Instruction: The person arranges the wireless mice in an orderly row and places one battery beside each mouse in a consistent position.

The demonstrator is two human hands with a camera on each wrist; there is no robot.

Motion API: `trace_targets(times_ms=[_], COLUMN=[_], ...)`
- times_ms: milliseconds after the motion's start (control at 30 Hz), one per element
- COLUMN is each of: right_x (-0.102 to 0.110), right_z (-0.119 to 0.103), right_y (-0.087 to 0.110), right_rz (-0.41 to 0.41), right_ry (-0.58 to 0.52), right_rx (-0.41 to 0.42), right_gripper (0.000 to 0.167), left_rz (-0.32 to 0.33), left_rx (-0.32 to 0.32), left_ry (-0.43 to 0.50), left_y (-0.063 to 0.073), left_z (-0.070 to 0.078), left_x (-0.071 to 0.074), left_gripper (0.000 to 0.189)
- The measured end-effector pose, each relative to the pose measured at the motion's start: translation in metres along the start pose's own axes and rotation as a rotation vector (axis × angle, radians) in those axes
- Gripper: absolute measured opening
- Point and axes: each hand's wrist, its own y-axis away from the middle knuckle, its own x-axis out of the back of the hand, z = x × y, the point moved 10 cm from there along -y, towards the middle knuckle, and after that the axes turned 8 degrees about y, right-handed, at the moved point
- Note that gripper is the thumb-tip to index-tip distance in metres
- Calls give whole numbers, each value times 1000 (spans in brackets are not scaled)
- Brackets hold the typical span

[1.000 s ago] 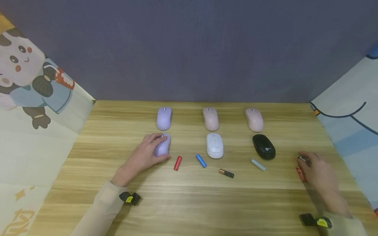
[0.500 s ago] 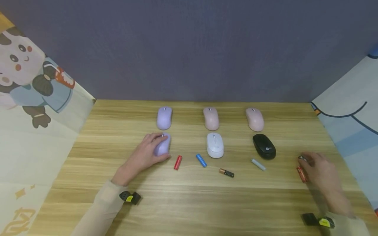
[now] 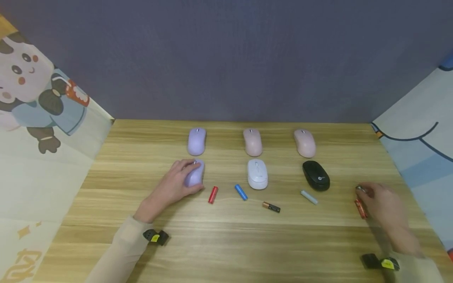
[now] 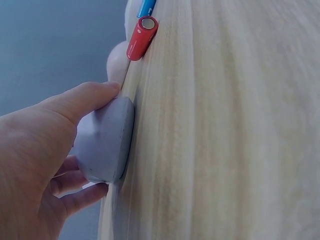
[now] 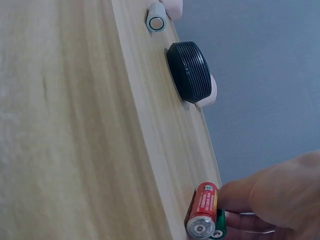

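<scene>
My left hand (image 3: 173,182) grips a lavender computer mouse (image 3: 195,175) on the wooden table, thumb at its near end and fingers over its far side, as the left wrist view shows. At the right, my right hand (image 3: 383,206) pinches a small battery (image 3: 361,189), mostly hidden by the fingers; the right wrist view shows it as a green battery (image 5: 220,224). Right beside it lies a red battery (image 5: 204,207), close to my thumb. A black mouse (image 3: 316,175) stands left of my right hand. Near my left hand lies another red battery (image 3: 213,195).
Along the back stand another lavender mouse (image 3: 196,141) and two pink mice, one at the centre (image 3: 253,142) and one farther right (image 3: 305,143). A white mouse (image 3: 257,174) sits mid-table. Blue (image 3: 241,192), black-and-copper (image 3: 271,207) and pale grey (image 3: 309,197) batteries lie in front.
</scene>
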Motion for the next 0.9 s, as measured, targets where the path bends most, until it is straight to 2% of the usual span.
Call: trace_targets(times_ms=[333,533,900], right_x=[-6,-6,2], right_z=[-5,-13,-43], right_y=[-8,-15,-33], right_rz=[-107,-133,-80], right_ry=[41,32,-8], right_rx=[-35,-27,74], right_gripper=[32,33,33], left_rz=[-2,5,10], left_rx=[6,2,2], left_ry=[6,16,21], left_y=[0,0,0], left_z=[-2,-3,-3], left_x=[-1,-1,-1], left_gripper=[75,75,77])
